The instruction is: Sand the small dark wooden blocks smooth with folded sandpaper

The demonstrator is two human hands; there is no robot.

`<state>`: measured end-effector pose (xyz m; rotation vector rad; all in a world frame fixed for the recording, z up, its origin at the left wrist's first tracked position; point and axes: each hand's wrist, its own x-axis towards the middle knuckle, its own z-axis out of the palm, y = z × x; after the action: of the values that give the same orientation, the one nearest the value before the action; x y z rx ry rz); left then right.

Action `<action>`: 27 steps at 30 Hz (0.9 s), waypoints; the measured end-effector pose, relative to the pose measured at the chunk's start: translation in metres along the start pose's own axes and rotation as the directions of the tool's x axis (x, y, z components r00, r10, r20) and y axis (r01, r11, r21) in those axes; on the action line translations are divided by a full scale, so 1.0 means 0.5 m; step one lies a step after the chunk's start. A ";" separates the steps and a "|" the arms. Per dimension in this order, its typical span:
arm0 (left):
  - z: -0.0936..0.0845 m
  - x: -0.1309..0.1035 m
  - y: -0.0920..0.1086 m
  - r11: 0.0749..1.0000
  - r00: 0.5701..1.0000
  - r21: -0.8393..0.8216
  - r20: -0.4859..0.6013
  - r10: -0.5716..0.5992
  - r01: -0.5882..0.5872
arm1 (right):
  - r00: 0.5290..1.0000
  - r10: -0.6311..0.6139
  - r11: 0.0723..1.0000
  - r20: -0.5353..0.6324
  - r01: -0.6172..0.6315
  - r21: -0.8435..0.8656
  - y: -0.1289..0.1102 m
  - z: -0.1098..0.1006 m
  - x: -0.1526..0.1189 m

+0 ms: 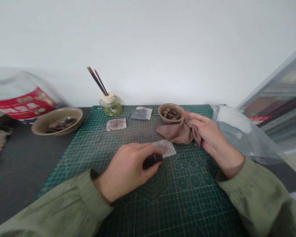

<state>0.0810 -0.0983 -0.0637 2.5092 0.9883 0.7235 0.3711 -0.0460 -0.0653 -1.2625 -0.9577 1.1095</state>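
My left hand (128, 168) is closed, with a small dark block (158, 157) pinched between thumb and fingers just above the mat; part of the block is hidden by the hand. Right behind it lies a whitish stained strip (168, 149). Over on the right, my right hand (210, 133) grips one bunched end of a brown cloth (176, 133), whose other end droops toward the left. Beside the cloth stands a small tan bowl (161, 115) holding several brown, stone-like pieces (171, 114).
The green cutting mat (194, 204) covers the tabletop. Toward the wall are a reed diffuser (111, 104), a brown-stained strip (116, 124) and a grey sheet (138, 114). Left stand a larger bowl (39, 128) and a red-labelled jar (24, 102). A clear plastic bag (251, 141) lies right.
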 end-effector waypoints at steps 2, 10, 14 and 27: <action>0.000 0.000 -0.001 1.000 1.000 -0.001 0.001 -0.001 0.001 | 1.000 0.015 0.999 0.024 -0.014 -0.036 -0.001 0.005 -0.002; 0.004 -0.004 -0.004 1.000 1.000 0.010 0.003 -0.003 0.003 | 0.996 -0.045 0.995 -0.077 0.039 -0.089 0.014 0.000 0.013; 0.001 -0.004 -0.003 1.000 1.000 0.013 0.003 0.002 -0.002 | 0.981 -0.111 0.992 -0.161 0.101 -0.070 0.018 -0.007 0.018; 0.003 -0.004 -0.007 1.000 1.000 0.026 -0.001 0.014 -0.014 | 0.934 -0.212 0.977 -0.288 0.203 -0.062 0.033 -0.024 0.043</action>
<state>0.0789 -0.0974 -0.0670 2.5409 0.9872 0.7208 0.3859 -0.0279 -0.0838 -1.2767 -0.8615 0.7208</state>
